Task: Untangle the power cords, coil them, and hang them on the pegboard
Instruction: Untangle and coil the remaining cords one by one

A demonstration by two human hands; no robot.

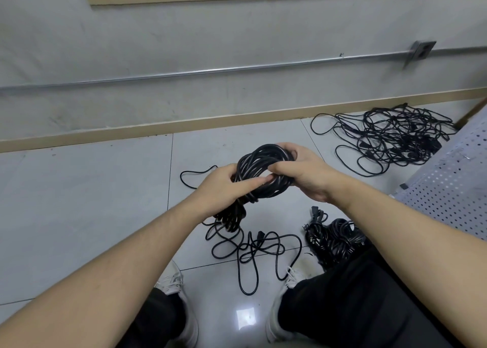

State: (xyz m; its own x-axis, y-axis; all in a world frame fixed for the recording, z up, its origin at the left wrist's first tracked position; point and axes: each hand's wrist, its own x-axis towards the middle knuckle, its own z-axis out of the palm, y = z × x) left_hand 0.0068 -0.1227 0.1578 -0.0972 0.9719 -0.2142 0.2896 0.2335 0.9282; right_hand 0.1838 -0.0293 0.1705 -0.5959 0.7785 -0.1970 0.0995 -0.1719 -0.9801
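Above grey floor tiles (105,189), both hands (263,181) grip one black cord coil (261,168) between them.

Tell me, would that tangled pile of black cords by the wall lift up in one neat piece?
Probably not. The tangled pile lies in loose, sprawling loops, so it would likely sag and trail strands. The thin cords look floppy, apt to snag on each other. The coil keeps its shape only with the left hand and right hand gripping it.

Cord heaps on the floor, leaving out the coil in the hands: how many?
3. A tangled heap by the baseboard at right, a loose tangle between the feet, and a dense bundle beside the right knee, partly hidden by the leg, so more may be there.
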